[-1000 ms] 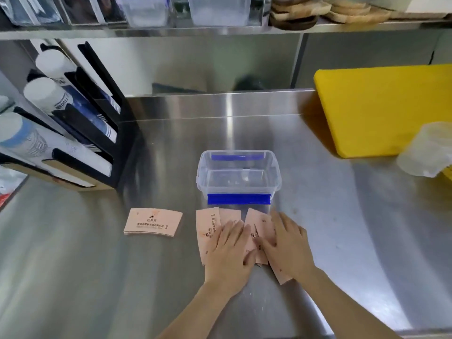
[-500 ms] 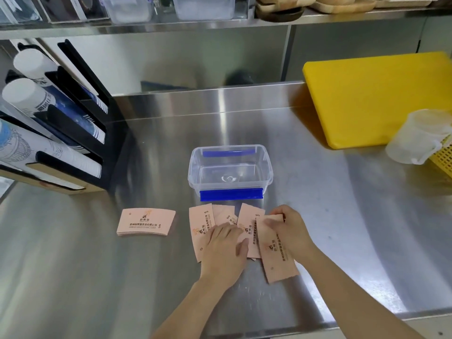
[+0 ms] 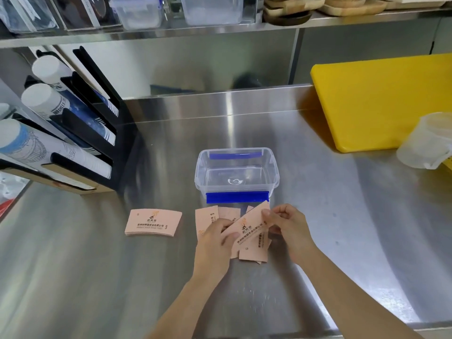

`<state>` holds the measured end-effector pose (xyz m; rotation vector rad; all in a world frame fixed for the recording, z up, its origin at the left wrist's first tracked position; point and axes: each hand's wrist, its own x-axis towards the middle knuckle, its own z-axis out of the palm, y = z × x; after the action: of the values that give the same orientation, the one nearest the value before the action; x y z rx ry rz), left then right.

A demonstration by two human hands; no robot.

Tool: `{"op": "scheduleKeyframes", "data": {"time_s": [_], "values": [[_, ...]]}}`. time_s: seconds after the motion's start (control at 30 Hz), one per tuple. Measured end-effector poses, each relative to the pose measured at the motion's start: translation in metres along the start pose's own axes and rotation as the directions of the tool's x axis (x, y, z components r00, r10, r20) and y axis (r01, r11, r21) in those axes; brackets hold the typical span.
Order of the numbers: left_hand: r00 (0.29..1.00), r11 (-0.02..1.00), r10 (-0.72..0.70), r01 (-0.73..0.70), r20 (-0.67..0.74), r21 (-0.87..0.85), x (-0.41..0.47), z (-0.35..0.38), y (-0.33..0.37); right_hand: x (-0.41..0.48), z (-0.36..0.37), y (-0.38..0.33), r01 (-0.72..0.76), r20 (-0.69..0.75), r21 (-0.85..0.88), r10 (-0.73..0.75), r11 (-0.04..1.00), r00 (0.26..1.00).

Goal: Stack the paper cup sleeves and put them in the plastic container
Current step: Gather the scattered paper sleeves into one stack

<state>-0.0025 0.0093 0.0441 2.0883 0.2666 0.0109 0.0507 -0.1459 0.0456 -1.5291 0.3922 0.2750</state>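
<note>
Fingers (image 3: 270,214) of my right hand (image 3: 289,231) pinch the upper right end of one pink cup sleeve (image 3: 248,227), thumb under and fingertips over, and my left hand (image 3: 214,241) closes on its lower left end, so the sleeve hangs tilted between both hands, printed side up, just above the steel counter (image 3: 342,228). Under it lies a loose spread of more pink sleeves (image 3: 254,252), overlapping one another at odd angles and flat on the counter; one of them (image 3: 205,217) pokes out to the left of my left hand, another shows just behind it. Well to the left of these, apart from my hands, sits a small neat stack of sleeves (image 3: 152,222) with its print facing me.

Just behind the spread stands the clear plastic container (image 3: 236,174) with blue clips on its near and far rims, open on top, with no sleeves inside it. Farther right a yellow cutting board (image 3: 381,104) leans at the back, and a translucent measuring jug (image 3: 425,143) sits at the right edge. On the left a black rack (image 3: 97,118) holds rows of paper cups (image 3: 44,104) lying on their sides. A shelf (image 3: 220,28) runs overhead with clear boxes on it.
</note>
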Motion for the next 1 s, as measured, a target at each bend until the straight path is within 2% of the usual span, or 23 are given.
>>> {"op": "scheduleKeyframes", "data": {"time_s": [0.13,0.2,0.27,0.33,0.37,0.43,0.63,0.73,0.8,0.87,0.97,1.0], "values": [[0.997,1.000,0.013,-0.011,-0.081,0.024,0.002,-0.006,-0.001,0.005,-0.005,0.005,0.064,0.015,-0.087,-0.063,0.994,0.998],[0.991,1.000,-0.015,0.016,-0.131,0.009,0.001,-0.007,-0.002,0.011,-0.006,0.007,0.153,0.019,-0.255,-0.153,0.955,0.988],[0.985,0.999,-0.043,0.043,-0.165,-0.002,0.000,-0.009,-0.004,0.018,-0.006,0.010,0.226,0.116,-0.515,-0.194,0.827,0.974],[0.980,0.998,-0.057,0.055,-0.189,-0.014,-0.001,-0.010,-0.006,0.021,-0.005,0.011,0.308,0.270,-0.692,-0.162,0.653,0.949],[0.978,0.998,-0.059,0.056,-0.199,-0.020,-0.001,-0.011,-0.006,0.022,-0.003,0.010,0.340,0.326,-0.728,-0.137,0.595,0.935],[0.976,0.998,-0.060,0.056,-0.212,-0.025,-0.001,-0.012,-0.007,0.023,0.002,0.010,0.369,0.370,-0.754,-0.112,0.544,0.922],[0.971,0.997,-0.071,0.064,-0.230,-0.035,0.005,-0.017,-0.013,0.022,0.012,0.000,0.348,0.344,-0.843,-0.085,0.412,0.935],[0.970,0.993,-0.098,0.079,-0.222,-0.093,0.007,-0.021,-0.013,0.023,0.012,-0.005,0.334,0.321,-0.881,-0.095,0.336,0.942],[0.972,0.990,-0.117,0.097,-0.204,-0.103,0.010,-0.024,-0.014,0.028,0.010,-0.010,0.336,0.321,-0.840,-0.109,0.426,0.941],[0.973,0.989,-0.128,0.111,-0.190,-0.097,0.014,-0.026,-0.017,0.028,0.005,-0.020,0.308,0.316,-0.757,-0.090,0.577,0.945],[0.983,0.989,-0.107,0.090,-0.147,-0.114,0.020,-0.029,-0.022,0.027,0.000,-0.033,0.269,0.344,-0.539,-0.083,0.798,0.935],[0.988,0.989,-0.097,0.081,-0.122,-0.126,0.021,-0.030,-0.022,0.026,-0.001,-0.035,0.250,0.354,-0.475,-0.077,0.844,0.932]]}}
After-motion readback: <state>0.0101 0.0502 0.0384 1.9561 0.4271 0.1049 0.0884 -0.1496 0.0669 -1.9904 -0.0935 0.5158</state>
